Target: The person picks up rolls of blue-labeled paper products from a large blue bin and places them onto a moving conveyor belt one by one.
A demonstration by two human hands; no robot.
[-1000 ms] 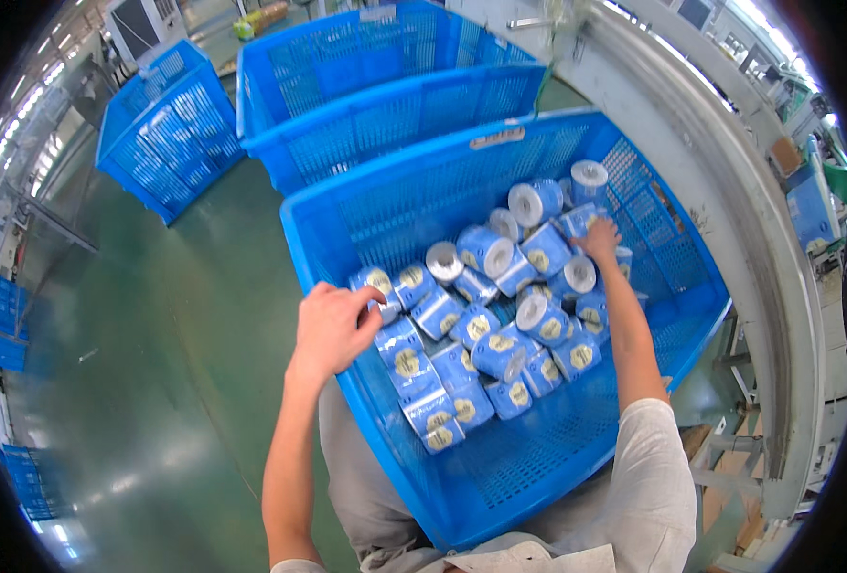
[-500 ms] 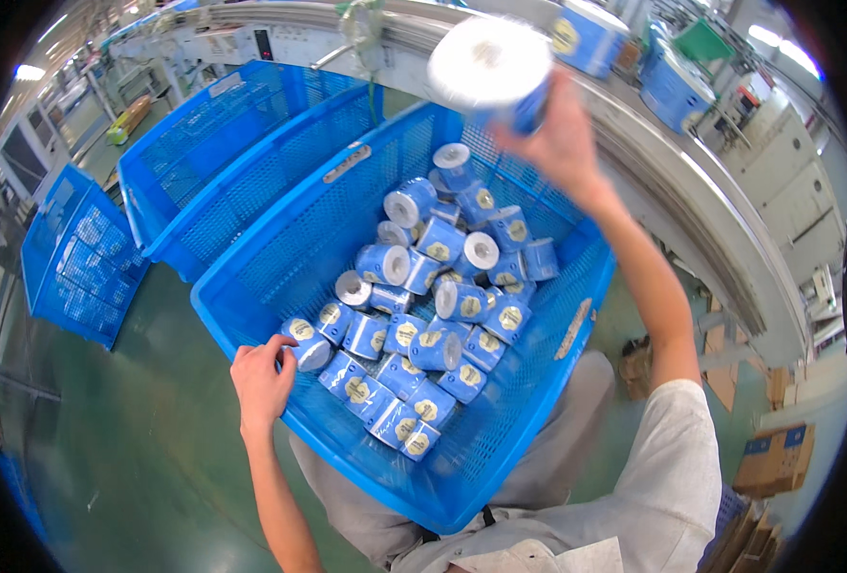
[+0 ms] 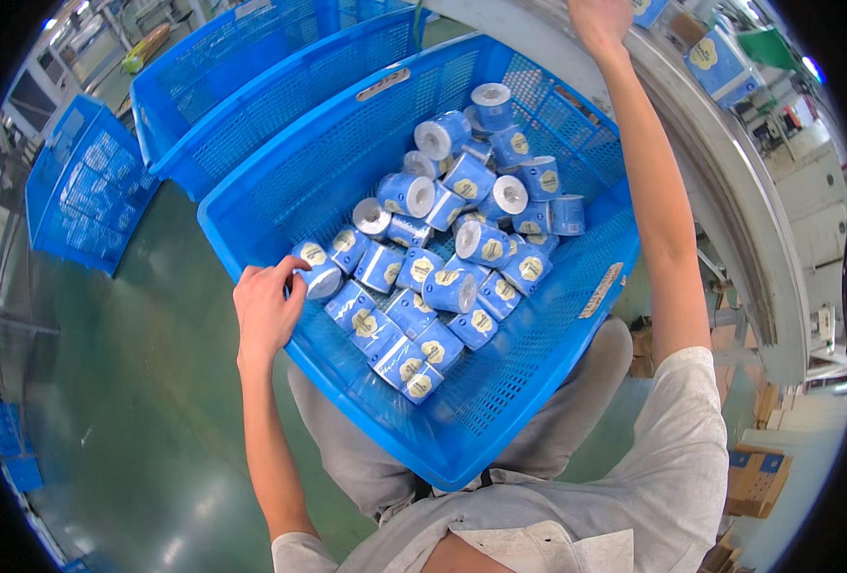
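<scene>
In front of me stands a big blue mesh plastic crate (image 3: 500, 382), tilted in view, holding a heap of toilet paper rolls (image 3: 450, 289) in blue-and-white wrap with pale yellow labels. My left hand (image 3: 268, 307) is curled over the crate's left rim, its fingertips beside a wrapped roll (image 3: 320, 279) lying against that wall. My right arm reaches out past the crate's far right side. Only the back of my right hand (image 3: 602, 17) shows at the top edge; its fingers, and anything in them, are cut off.
Blue crates (image 3: 251, 124) stand side by side beyond mine, and a smaller blue crate (image 3: 89, 191) is farther left. A long metal rail (image 3: 729, 220) curves along the right, with large blue packs (image 3: 719, 65) above it. A cardboard box (image 3: 756, 480) sits at lower right.
My right hand has gone up and away over the rail; the large white-topped roll it held is out of view. The crate appears higher in the picture. My left hand stays at the rim.
</scene>
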